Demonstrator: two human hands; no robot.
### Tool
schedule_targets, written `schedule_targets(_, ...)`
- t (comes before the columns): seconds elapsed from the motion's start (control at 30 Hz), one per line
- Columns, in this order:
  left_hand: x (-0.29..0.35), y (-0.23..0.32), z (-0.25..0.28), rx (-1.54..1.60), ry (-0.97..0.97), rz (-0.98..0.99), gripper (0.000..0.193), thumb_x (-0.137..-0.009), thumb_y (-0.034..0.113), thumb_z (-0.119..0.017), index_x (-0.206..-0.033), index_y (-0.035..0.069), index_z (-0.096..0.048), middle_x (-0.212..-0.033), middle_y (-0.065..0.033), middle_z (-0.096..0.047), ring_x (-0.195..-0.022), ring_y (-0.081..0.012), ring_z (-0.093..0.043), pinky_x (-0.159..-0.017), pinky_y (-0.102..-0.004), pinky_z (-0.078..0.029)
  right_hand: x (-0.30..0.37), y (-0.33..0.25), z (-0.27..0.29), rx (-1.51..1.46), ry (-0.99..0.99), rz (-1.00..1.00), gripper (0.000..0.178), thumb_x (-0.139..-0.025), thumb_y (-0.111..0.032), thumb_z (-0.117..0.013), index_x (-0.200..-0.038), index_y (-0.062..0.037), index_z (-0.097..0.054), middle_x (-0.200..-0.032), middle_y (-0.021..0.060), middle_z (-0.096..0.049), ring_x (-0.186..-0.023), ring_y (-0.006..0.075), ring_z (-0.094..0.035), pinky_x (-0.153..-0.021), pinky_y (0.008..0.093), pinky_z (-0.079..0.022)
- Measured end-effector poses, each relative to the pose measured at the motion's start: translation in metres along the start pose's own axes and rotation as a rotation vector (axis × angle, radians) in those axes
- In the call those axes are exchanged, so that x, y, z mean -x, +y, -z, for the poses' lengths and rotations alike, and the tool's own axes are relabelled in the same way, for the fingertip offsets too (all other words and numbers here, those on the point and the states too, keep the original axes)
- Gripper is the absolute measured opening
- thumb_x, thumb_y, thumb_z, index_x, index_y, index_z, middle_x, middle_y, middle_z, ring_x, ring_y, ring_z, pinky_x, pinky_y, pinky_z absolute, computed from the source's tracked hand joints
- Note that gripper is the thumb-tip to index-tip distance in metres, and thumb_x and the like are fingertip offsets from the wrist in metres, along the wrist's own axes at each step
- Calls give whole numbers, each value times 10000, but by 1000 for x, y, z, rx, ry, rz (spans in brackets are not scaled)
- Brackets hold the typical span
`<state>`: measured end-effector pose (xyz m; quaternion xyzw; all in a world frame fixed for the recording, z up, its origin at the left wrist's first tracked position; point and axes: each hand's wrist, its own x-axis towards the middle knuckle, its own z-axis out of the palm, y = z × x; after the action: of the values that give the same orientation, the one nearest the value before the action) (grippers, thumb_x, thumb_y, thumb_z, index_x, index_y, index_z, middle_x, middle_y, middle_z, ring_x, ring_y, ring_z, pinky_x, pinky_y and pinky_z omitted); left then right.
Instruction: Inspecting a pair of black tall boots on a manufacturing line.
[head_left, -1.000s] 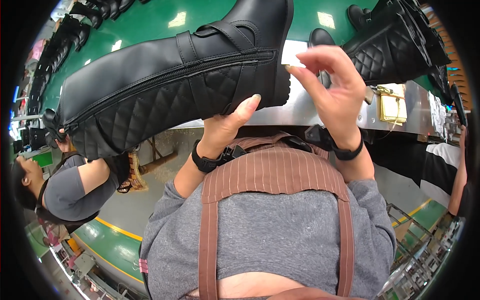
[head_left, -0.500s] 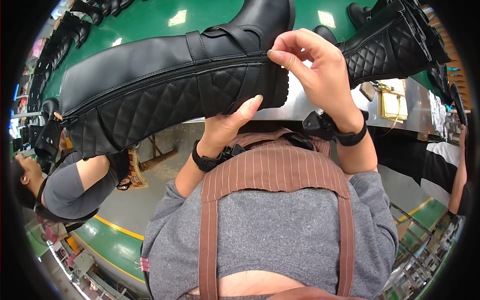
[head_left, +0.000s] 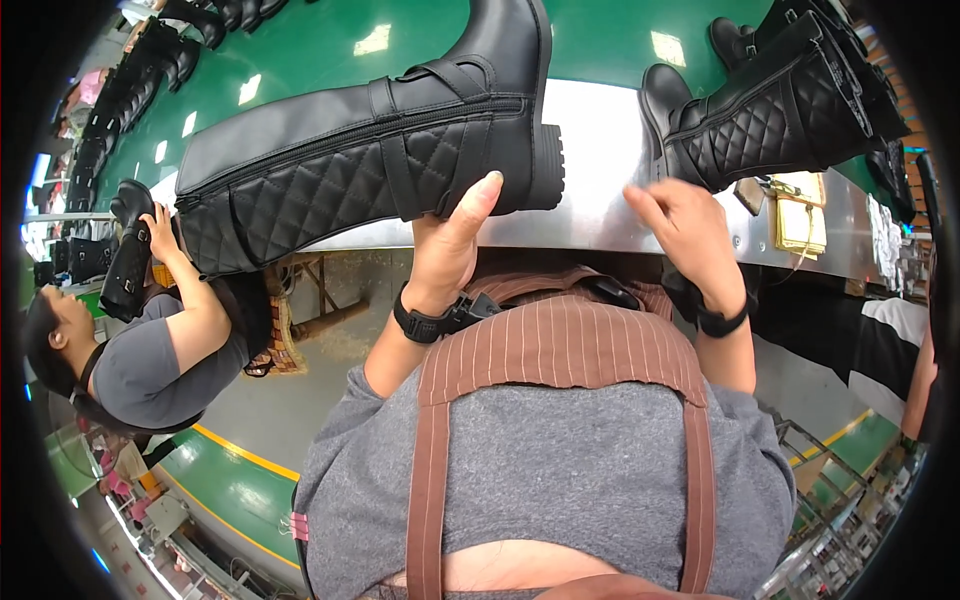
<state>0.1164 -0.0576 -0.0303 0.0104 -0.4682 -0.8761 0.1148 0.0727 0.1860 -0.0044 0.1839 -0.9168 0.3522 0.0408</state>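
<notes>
A tall black boot (head_left: 340, 125) lies on its side across the view, its toe pointing away and its shaft stretching left. A long zipper runs along the shaft, with quilted panels and crossed straps beside it. My left hand (head_left: 450, 245) grips this boot from below near the heel, thumb up against the quilted side. Off to the right of the chunky heel, my right hand (head_left: 692, 232) is empty above the near edge of the metal table, its thumb apart from loosely bent fingers. Both wrists wear black bands.
More quilted black boots (head_left: 770, 110) stand at the right of the metal table (head_left: 600, 190). By them are a dark block (head_left: 748, 194) and yellow pads (head_left: 798, 222). A co-worker (head_left: 150, 370) at left handles another boot (head_left: 128, 250). Beyond the table is a green surface (head_left: 310, 50).
My right hand has let go of the zipper's heel end and moved right and nearer me. The boot has swung slightly, its shaft opening shifting right. The left co-worker's boot has come into fuller view.
</notes>
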Motion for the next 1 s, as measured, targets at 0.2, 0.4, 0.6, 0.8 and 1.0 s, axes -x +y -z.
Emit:
schedule_targets(0.2, -10, -12, 0, -16, 18, 44, 332, -856, 8, -662, -1179, 31, -589, -1134, -50, -612, -1014, -139, -596, -928, -304, -478, 30, 48, 41, 451, 97, -466, 795, -700, -583, -736, -1128, 69, -583, -937, 234, -668, -907, 333, -654, -804, 369, -495)
schedule_targets(0.4, -16, -25, -17, -23, -40, 88, 322, -874, 18, -645, -1190, 27, -581, -1149, -55, -608, -1022, -145, -597, -948, -303, -467, -13, 99, 2, -448, 180, -302, 617, -767, -284, -788, -1218, 52, -533, -1118, 113, -645, -1021, 182, -598, -926, 304, -453)
schedule_targets(0.6, -19, -42, -5, 78, -38, 270, 342, -887, 39, -635, -1220, 39, -556, -1163, -50, -604, -1056, -162, -599, -953, -333, -486, -7, 77, -2, -1042, 267, -455, 287, -866, -151, -629, -1104, 10, -620, -1048, 75, -672, -978, 199, -653, -900, 370, -515)
schedule_targets(0.8, -18, -55, -12, 199, -173, 342, 442, -971, 272, -528, -1292, -28, -488, -1249, -155, -579, -1156, -297, -558, -1010, -513, -434, -3, 39, -25, -1715, 138, -371, 368, -933, -301, -525, -1181, -36, -584, -1164, 87, -642, -1052, 216, -624, -916, 372, -503)
schedule_targets(1.0, -17, -48, -10, 319, -142, 408, 366, -932, 112, -591, -1284, 61, -503, -1216, -76, -583, -1113, -227, -579, -982, -456, -471, 0, 31, -26, -1704, 66, -327, 386, -936, -304, -521, -1187, -17, -578, -1165, 88, -641, -1057, 215, -622, -933, 363, -493)
